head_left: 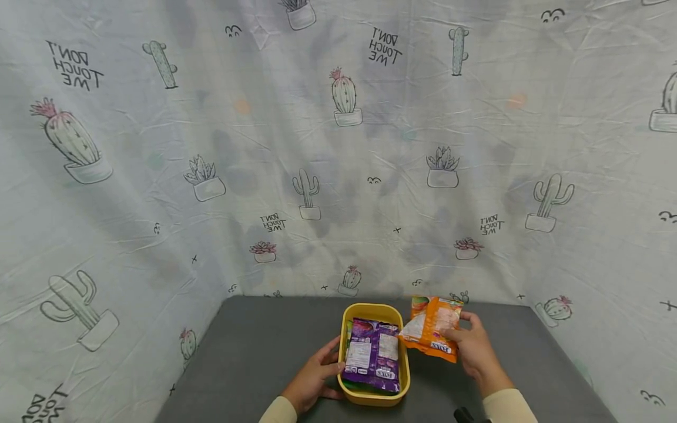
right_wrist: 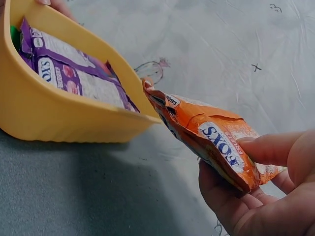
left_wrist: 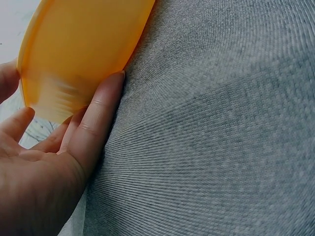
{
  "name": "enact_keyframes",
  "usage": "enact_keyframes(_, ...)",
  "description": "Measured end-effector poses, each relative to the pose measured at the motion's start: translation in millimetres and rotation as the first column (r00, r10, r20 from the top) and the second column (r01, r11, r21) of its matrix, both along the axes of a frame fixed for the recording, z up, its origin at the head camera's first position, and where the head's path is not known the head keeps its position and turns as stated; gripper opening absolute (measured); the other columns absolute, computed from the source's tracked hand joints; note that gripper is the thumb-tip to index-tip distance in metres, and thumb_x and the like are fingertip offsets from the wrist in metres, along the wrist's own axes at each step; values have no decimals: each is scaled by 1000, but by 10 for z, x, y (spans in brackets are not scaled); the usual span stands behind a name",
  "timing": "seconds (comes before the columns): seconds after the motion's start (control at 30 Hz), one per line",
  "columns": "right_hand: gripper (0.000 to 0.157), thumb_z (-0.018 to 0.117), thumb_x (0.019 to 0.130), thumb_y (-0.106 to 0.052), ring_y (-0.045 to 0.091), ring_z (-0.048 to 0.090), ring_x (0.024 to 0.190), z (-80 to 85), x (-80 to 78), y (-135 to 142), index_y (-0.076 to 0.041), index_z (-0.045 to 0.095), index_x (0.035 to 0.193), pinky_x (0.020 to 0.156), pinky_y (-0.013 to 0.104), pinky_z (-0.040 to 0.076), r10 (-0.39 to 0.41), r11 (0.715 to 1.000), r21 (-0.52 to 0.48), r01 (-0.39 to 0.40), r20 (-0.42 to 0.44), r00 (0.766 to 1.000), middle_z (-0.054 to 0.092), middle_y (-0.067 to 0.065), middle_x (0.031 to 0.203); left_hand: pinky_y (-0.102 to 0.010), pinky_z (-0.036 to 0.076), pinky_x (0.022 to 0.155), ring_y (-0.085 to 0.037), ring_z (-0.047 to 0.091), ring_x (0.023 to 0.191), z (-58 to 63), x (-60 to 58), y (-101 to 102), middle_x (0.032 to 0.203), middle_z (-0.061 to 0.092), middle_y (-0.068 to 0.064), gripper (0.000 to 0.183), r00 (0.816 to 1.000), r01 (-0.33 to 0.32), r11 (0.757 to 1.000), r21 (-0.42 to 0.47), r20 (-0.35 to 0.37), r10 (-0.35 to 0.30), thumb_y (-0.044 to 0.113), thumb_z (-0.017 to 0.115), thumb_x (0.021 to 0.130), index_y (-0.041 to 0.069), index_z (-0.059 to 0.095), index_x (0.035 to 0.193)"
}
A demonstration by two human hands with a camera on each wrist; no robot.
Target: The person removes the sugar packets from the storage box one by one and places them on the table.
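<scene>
My right hand (head_left: pixel 473 346) holds an orange Fox's candy bag (right_wrist: pixel 211 132), thumb on its printed face and fingers behind. The bag is raised at the right rim of a yellow plastic container (head_left: pixel 372 399). In that container lies a purple Fox's candy bag (head_left: pixel 370 355), face up. Green edges of another packet (head_left: pixel 349 335) show beneath it, mostly hidden. At the container's left side, my left hand (head_left: pixel 319 373) grips the wall, its thumb by the rim. The left wrist view shows its fingers (left_wrist: pixel 96 118) against the outer wall, low by the tabletop.
A dark grey cloth-covered table (head_left: pixel 264 341) lies under the container. Behind and on both sides hangs a pale curtain (head_left: pixel 381 235) printed with cacti. A small black object (head_left: pixel 463 415) shows at the front edge, beside the right sleeve (head_left: pixel 508 406).
</scene>
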State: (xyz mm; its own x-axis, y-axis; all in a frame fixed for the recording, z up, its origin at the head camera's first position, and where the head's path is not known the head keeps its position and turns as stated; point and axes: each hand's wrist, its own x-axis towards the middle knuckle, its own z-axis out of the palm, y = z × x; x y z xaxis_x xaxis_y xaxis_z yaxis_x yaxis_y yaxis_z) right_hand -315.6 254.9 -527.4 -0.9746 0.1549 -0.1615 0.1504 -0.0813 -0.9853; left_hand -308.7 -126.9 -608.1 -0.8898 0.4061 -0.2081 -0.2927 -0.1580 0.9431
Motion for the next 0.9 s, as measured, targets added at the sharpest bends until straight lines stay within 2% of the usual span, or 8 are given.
enact_keyframes(0.33,72,66,105,3,27,72,89,-58,24,73,2,16,157,73,42,62,-5,999,39,5,14,1000,65,27,122,-68,60,80,-41,68,118,-23,-9,-9,158,48,-28,82,1000,3,1000,1,-7,-3,17,73,107,10,27,174)
enact_keyframes(0.67,73,65,106,3,26,73,90,-114,26,173,2,14,158,75,43,63,5,999,32,-6,33,999,64,25,122,-68,60,80,-41,68,119,-13,6,-8,159,47,-29,81,1000,-1,1000,10,-6,1,17,72,108,11,27,174)
enact_keyframes(0.9,71,66,105,4,28,74,88,-101,12,278,4,16,155,74,44,64,7,999,48,-9,42,999,65,27,121,-68,60,80,-41,69,118,-26,8,-3,160,46,-29,81,1000,-11,1000,9,-4,11,18,73,107,11,28,174)
